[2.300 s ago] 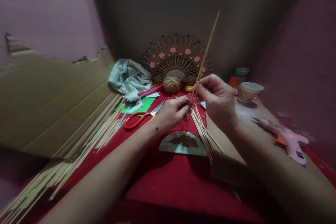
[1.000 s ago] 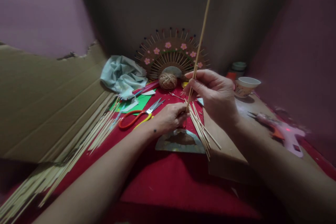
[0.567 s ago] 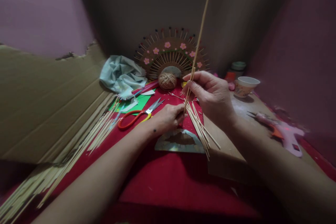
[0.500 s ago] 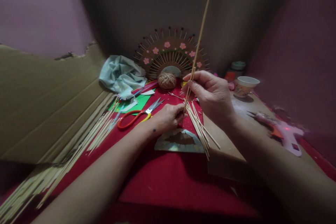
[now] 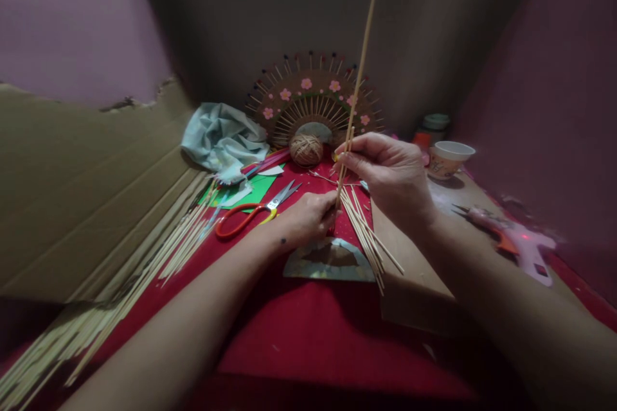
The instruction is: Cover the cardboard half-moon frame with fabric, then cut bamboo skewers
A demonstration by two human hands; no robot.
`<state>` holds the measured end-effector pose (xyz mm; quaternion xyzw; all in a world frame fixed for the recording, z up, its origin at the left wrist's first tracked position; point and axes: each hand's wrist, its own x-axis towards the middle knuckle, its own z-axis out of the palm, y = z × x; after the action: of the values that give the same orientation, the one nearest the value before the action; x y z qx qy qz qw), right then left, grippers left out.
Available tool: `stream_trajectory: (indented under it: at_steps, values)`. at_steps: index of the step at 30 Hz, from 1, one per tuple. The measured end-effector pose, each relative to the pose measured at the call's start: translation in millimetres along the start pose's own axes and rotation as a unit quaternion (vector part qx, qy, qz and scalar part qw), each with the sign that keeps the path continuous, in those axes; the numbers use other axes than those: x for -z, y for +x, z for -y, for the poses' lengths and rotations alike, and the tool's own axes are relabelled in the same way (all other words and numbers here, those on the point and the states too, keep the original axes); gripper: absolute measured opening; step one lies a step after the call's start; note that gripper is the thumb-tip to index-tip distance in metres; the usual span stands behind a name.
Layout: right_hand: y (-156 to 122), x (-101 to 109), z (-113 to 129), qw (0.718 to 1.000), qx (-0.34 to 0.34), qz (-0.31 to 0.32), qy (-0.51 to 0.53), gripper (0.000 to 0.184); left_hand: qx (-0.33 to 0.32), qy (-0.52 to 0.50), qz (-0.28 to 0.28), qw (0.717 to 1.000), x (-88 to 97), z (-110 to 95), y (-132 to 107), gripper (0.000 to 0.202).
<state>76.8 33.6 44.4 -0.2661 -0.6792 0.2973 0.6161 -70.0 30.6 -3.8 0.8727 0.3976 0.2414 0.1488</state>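
My left hand [image 5: 315, 215] is closed round the lower ends of two thin wooden sticks, one long and one short. The long stick [image 5: 362, 54] rises nearly upright, its top leaning a little right. Alongside it stands the shorter stick [image 5: 351, 135], its top just above my fingers. My right hand [image 5: 385, 167] pinches both sticks together higher up. Under my left hand lies a half-round card piece [image 5: 347, 270] with a pale patterned rim. Several short sticks [image 5: 364, 231] lie in a loose bundle between my hands.
Scissors [image 5: 245, 215] with orange handles lie left on green paper [image 5: 263, 187]. Long sticks [image 5: 120, 314] run along cardboard [image 5: 91, 199]. Behind are a cloth [image 5: 224, 138], a twine ball [image 5: 306, 149] and a decorated fan [image 5: 289, 99]. Rightward are a paper cup [image 5: 448, 160] and a pink glue gun [image 5: 530, 247].
The long stick has become slightly more upright, its top shifting left. My right hand has moved slightly, still pinching both sticks; my left hand stays nearly in place.
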Motion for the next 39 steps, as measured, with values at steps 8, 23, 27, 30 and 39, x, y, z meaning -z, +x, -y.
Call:
stream_trajectory:
  at_steps: [8, 23, 27, 30, 39]
  values:
    - [0, -1, 3, 1.000, -0.010, 0.016, 0.020, 0.004, -0.005, -0.002, -0.003, 1.000, -2.7, 4, -1, 0.007]
    - [0, -3, 2, 0.997, -0.046, -0.001, 0.062, 0.013, 0.032, 0.009, 0.018, 0.999, -0.4, -3, 0, 0.011]
    - [0, -3, 5, 0.989, -0.096, 0.000, 0.116, 0.014, 0.080, 0.025, 0.036, 0.996, -1.8, -5, 0, 0.014]
    - [0, -2, 7, 0.985, -0.118, 0.004, 0.124, 0.013, 0.092, 0.033, 0.037, 0.995, -3.1, -4, -1, 0.015]
    - [-1, 0, 12, 0.989, -0.108, 0.018, 0.100, 0.007, 0.060, 0.047, 0.046, 0.996, -3.4, -2, -2, 0.011]
